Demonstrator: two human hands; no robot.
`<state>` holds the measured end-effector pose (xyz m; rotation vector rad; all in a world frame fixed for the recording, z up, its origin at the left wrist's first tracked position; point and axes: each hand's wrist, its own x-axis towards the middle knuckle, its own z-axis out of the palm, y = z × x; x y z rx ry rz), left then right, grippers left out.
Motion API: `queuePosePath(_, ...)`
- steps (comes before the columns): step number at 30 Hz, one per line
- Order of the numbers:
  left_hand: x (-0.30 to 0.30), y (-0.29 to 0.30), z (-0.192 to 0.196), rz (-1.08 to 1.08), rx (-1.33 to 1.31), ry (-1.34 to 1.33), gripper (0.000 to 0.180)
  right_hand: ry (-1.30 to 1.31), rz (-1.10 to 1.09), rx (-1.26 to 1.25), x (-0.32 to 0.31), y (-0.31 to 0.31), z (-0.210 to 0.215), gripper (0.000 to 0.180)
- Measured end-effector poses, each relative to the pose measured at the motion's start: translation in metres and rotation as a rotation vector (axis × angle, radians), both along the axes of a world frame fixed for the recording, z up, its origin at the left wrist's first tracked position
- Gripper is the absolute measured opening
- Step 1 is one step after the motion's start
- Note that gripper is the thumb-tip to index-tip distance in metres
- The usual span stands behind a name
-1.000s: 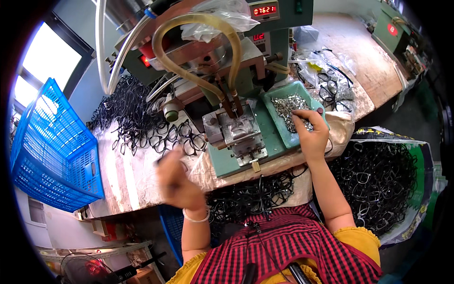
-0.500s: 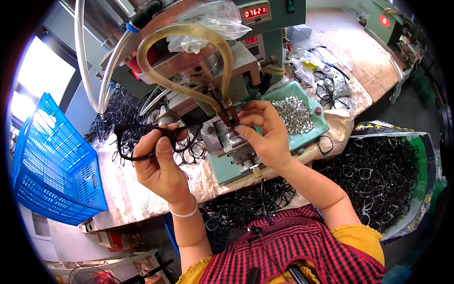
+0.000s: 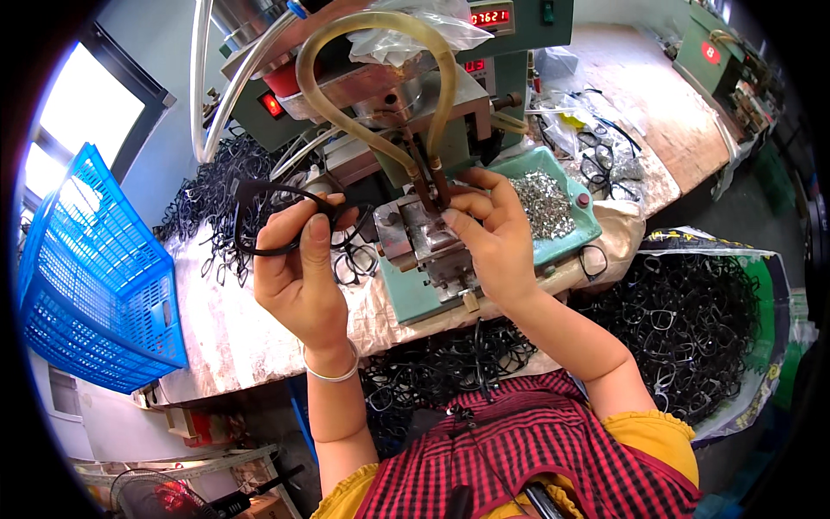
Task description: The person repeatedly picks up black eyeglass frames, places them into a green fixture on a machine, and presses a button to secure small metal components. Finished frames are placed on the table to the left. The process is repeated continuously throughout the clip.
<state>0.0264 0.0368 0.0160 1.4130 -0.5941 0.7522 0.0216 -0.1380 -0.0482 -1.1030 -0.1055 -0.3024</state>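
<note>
Left hand is closed in a pinch, with the thumb set against the bent fingers, and by it a black glasses frame is held up to the left of the metal fixture, clear of its surface. The right hand is placed over the right side of the fixture, its fingers bent and its thumb and forefinger nearly together just beside the two brown prongs that stand over the fixture. Whether a small piece is pinched there cannot be told, since the fingertips are partly covered. Silvery metal pieces are heaped in a green tray to the right of the fixture, and loose dark frames are piled to the left of it.

Fine finger work at the fixture seems to be in hand. For this to be done well, a light pinch should be used, so that any small part could be laid square and flat rather than tilted. The wrist would best be steadied low on the right of the fixture, and the fingertips should be drawn fully clear of the prongs before anything is pressed. Meanwhile the frame should be kept well gripped and away from the fixture, so that nothing seated there is knocked.
</note>
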Motion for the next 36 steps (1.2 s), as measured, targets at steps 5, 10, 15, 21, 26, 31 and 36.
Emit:
queuePosePath(5, -0.024, 0.0, -0.026, -0.032, 0.529, -0.163, 0.016, -0.113, 0.02, -0.448, -0.016, -0.029, 0.006, 0.063)
queuePosePath(10, -0.017, -0.02, -0.044, -0.023, 0.833, -0.34, 0.023, -0.116, -0.637, -0.566, 0.019, -0.103, -0.043, 0.051)
queuePosePath(15, -0.016, -0.015, -0.05, -0.044, 0.846, -0.321, 0.023, 0.103, -0.564, -0.88, -0.018, -0.138, -0.073, 0.036)
queuePosePath(21, -0.034, -0.011, -0.035, -0.104, 0.967, -0.097, 0.04, -0.024, -0.732, -1.46, -0.008, -0.128, -0.091, 0.016)
queuePosePath(26, -0.077, -0.011, 0.05, -0.531, 0.542, -0.023, 0.033, -0.084, -0.702, -1.358, 0.004, -0.112, -0.081, 0.008)
queuePosePath(31, -0.067, -0.074, 0.037, -1.122, 0.447, -0.211, 0.023, 0.024, -0.701, -1.094, 0.012, -0.103, -0.116, 0.013)
queuePosePath(36, -0.062, -0.05, 0.036, -1.278, 0.469, -0.225, 0.019, -0.015, -0.656, -0.909, 0.018, -0.108, -0.105, 0.014)
